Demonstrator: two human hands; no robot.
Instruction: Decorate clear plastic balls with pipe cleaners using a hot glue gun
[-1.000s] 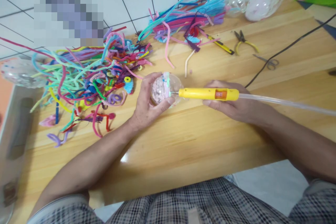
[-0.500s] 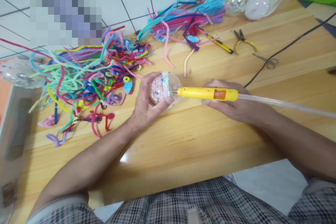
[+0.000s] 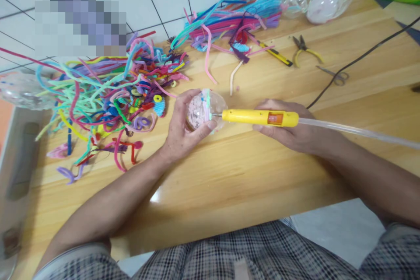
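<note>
Clasping clear ball (image 3: pixel 214 103) in left hand (image 3: pixel 180 129), gripping yellow glue gun (image 3: pixel 246 117) in right hand (image 3: pixel 297 133); scarcely moved since a second ago, suggesting steady gluing.

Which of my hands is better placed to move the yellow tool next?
Your right hand, I'd judge: it holds the yellow tool, its metal tip at the clear ball, which your left hand grips.

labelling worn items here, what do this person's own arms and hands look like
The left hand and right hand are bare, with no glove, ring or watch showing. The short sleeves are grey and dark checked, with plain greyish hems.
</note>
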